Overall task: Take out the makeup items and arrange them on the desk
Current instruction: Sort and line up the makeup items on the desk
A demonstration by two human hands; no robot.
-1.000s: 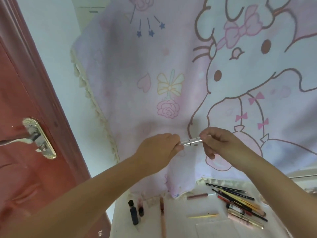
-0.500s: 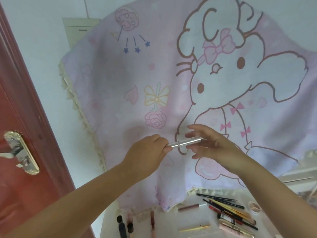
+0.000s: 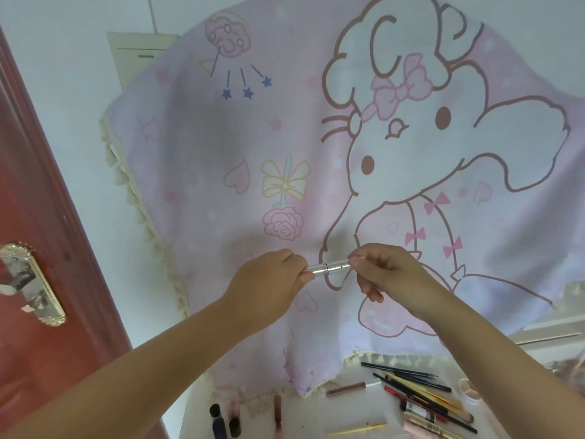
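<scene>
- my left hand [image 3: 269, 277] pinches one end of a slim silver metal tube [image 3: 329, 268], fingers curled round it, and my right hand [image 3: 389, 274] pinches the other end the same way.
- i hold the tube level in the air between both hands, in front of a pink cartoon-print cloth [image 3: 285, 160] hanging at 12 o'clock; holding it at both ends lets me turn it and look it over, or perhaps pull at its cap, before it goes down.
- a thin dark seam rings the tube near its middle, likely where cap meets body.
- the white desk [image 3: 316, 416] lies well below at 6 o'clock, with other makeup set out there.
- a bundle of pencils and brushes [image 3: 421, 397] fans out at 5 o'clock, grouped together by kind, it seems.
- a brown lip gloss tube [image 3: 348, 389] lies alone just left of that bundle.
- small dark bottles [image 3: 218, 419] stand at 7 o'clock near the desk's edge.
- a red door [image 3: 38, 217] with a brass handle plate stands at 9 o'clock.
- by my judgement the arranging is well along; this tube has no spot yet.
</scene>
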